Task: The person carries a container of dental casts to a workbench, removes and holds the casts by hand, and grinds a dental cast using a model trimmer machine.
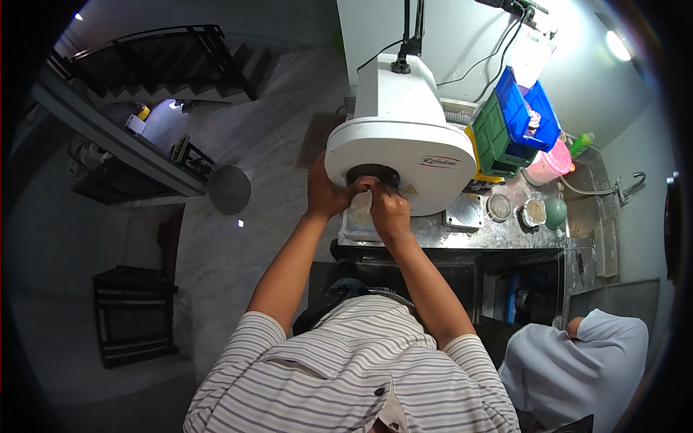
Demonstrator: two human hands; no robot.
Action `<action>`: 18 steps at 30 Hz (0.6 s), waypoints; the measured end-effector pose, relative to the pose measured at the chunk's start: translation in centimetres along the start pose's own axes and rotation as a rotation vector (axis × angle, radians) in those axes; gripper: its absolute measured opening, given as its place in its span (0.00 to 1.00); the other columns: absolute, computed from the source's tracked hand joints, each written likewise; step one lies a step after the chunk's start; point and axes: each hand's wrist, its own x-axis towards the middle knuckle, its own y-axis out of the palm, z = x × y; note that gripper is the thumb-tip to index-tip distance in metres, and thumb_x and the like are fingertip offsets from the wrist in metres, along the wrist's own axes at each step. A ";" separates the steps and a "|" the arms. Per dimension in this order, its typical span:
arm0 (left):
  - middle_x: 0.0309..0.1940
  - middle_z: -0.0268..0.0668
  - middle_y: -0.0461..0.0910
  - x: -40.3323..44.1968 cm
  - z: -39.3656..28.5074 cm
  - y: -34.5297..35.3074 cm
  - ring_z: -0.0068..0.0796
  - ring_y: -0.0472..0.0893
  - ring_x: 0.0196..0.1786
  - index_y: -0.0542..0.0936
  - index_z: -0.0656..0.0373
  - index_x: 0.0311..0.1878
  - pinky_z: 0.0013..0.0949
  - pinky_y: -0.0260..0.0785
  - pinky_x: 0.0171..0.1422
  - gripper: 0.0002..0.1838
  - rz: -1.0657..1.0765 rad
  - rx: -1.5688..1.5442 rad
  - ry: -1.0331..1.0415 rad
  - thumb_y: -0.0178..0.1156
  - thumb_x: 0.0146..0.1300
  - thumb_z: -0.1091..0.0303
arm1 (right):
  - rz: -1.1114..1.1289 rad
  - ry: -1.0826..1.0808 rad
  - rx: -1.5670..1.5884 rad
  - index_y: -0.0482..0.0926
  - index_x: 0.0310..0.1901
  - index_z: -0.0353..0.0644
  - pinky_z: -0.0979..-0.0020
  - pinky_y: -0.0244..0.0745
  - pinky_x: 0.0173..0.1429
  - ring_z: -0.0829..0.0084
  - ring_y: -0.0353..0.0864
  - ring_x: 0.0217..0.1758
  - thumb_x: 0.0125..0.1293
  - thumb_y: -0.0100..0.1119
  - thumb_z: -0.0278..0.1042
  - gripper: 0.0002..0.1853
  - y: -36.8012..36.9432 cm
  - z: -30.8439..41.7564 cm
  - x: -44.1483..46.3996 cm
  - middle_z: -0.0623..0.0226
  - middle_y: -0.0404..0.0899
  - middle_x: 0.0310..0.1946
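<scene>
Striped shirt (354, 368) closest. Left hand (331, 193) and right hand (390, 209) pinch small pinkish piece (367, 180) at dark opening (390, 175) of white machine (401, 146).

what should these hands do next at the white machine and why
Probably draw the left hand and right hand back slightly from the dark round opening of the white machine for a check: their fingers meet right at it, and what they hold, if anything, is hard to make out.

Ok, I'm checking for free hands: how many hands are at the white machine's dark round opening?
2: the left hand at the lower left of the opening, and the right hand at its lower right. Some fingers are hidden.
</scene>
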 end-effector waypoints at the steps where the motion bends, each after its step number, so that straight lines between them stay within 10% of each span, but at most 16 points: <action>1: 0.52 0.50 0.83 0.0 0.0 0.0 0.56 0.83 0.57 0.75 0.64 0.61 0.52 0.75 0.61 0.51 0.002 -0.017 0.001 0.87 0.38 0.43 | 0.003 0.006 -0.008 0.80 0.44 0.37 0.59 0.85 0.32 0.54 0.88 0.29 0.60 0.59 0.20 0.10 0.0 0.0 0.0 0.55 0.84 0.33; 18: 0.51 0.50 0.84 -0.1 0.1 0.1 0.55 0.85 0.54 0.76 0.64 0.60 0.52 0.76 0.58 0.51 -0.019 -0.001 -0.002 0.86 0.38 0.40 | -0.035 0.007 -0.061 0.82 0.46 0.36 0.60 0.85 0.32 0.55 0.88 0.29 0.60 0.60 0.20 0.11 -0.2 0.3 0.0 0.55 0.85 0.34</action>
